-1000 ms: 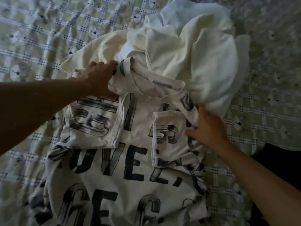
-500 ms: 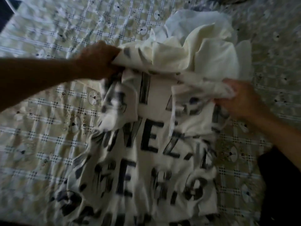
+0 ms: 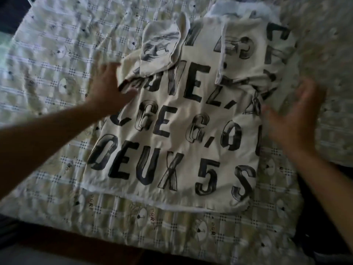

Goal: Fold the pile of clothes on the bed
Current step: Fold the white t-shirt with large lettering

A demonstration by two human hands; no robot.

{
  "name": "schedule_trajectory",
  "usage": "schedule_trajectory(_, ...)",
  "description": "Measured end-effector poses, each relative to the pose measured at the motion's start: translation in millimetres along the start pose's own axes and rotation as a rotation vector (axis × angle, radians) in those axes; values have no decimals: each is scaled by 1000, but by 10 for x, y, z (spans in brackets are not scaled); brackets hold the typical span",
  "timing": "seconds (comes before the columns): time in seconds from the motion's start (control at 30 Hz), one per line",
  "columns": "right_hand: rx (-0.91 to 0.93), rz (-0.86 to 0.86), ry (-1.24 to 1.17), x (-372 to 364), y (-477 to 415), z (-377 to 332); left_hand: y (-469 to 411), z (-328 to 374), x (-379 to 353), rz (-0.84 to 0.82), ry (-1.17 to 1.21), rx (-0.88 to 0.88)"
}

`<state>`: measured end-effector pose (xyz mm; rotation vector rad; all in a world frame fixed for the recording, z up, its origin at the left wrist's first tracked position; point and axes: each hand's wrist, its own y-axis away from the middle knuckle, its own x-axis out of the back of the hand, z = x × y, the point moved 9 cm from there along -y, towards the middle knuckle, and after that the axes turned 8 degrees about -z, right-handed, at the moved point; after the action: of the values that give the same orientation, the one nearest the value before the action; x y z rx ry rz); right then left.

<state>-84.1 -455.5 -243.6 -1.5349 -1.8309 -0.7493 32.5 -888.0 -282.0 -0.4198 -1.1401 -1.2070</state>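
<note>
A white T-shirt [image 3: 177, 134] printed with big black letters lies spread flat on the bed, hem nearest me, both sleeves folded inward over its chest. My left hand [image 3: 108, 87] is open, fingers spread, touching the shirt's left edge at about chest height. My right hand [image 3: 292, 113] is open too, palm turned inward, hovering at the shirt's right edge. A pale garment [image 3: 225, 8] peeks out from under the shirt's top.
The bed [image 3: 57, 77] is covered by a checked sheet with small round motifs. A grey patterned cover [image 3: 324, 44] lies at the right. The bed's near edge [image 3: 133, 243] runs along the bottom, with dark floor below.
Both hands have let go of the shirt, which they had lifted by its shoulders. It now lies flat over the plain white garment that was heaped behind it.
</note>
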Motion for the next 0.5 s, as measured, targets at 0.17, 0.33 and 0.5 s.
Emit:
schedule_trajectory(0.17,-596,-267,-437,-790,1491,1222,1190,-1420,-1103,-287,368,505)
schedule_trajectory(0.33,-859,-587,-890,-1250,2158,1306,1455,-1381,-1283,-361,517,586)
schedule_trajectory(0.5,-836,-627,-1106,-1028,2231,1138,1504,-1371,-1091,-431,536,443)
